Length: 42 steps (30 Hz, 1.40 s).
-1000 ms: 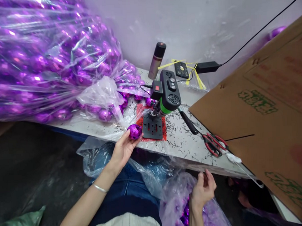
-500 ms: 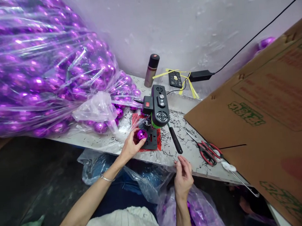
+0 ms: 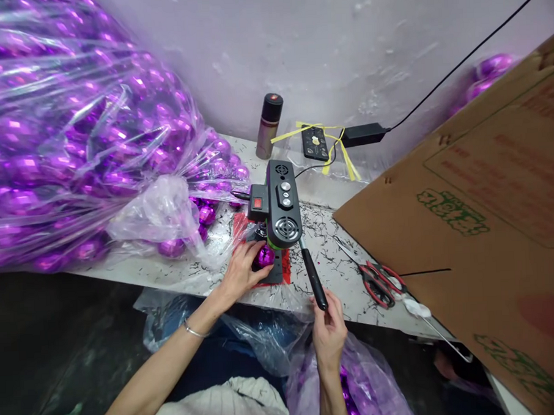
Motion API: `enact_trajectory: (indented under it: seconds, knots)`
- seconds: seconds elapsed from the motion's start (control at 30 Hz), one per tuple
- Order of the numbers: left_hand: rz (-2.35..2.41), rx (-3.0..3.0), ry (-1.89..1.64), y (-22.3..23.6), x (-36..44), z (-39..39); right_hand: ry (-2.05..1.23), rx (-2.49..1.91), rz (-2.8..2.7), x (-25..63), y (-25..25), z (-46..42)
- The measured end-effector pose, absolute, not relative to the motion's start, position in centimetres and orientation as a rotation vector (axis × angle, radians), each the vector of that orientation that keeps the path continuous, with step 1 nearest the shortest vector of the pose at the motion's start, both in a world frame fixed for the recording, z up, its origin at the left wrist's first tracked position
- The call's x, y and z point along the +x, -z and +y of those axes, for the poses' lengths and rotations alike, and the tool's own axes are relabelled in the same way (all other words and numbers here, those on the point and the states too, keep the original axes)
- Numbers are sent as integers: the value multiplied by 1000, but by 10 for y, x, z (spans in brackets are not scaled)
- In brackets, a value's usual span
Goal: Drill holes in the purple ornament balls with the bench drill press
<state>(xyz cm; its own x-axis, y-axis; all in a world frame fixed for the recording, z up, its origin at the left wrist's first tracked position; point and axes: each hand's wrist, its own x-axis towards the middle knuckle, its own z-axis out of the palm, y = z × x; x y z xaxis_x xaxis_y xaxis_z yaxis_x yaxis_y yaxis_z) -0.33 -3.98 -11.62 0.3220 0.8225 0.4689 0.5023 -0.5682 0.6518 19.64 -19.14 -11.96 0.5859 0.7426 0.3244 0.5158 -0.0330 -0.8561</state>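
Observation:
A shiny purple bauble (image 3: 265,255) sits between the thumb and fingers of my left hand (image 3: 240,271), right under the front end of a small black bench press (image 3: 283,198). The press has round vents, silver buttons and a red switch on a box at its left side. Its slotted dark base plate (image 3: 275,276) rests on a red sheet, partly covered by my hand. My right hand (image 3: 329,327) has its thumb and fingers around the lower end of the press's black lever handle (image 3: 314,278).
A large clear bag of purple baubles (image 3: 72,137) fills the left. Behind the press are a spray can (image 3: 269,127), a phone (image 3: 314,143) with yellow strips, and a power adapter (image 3: 363,134). Red-handled scissors (image 3: 376,282) lie beside a cardboard box (image 3: 479,223) at right. Black scraps litter the table.
My left hand has brought the bauble in under the press head. My right hand, earlier just short of the lever, has closed on its end. The view has shifted slightly.

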Motion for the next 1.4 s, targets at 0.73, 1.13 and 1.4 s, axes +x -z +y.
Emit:
enact_trajectory:
  seconds: [0.73, 1.13, 1.4]
  knots:
    - [1205, 2066, -1068, 132, 0, -35, 165, -1017, -1526, 145, 21, -103]
    - [1173, 2064, -1073, 131, 0, -36, 284, -953, -1486, 145, 60, -95]
    - [1176, 1998, -1080, 130, 1, -35, 334, -955, -1489, 147, 69, -94]
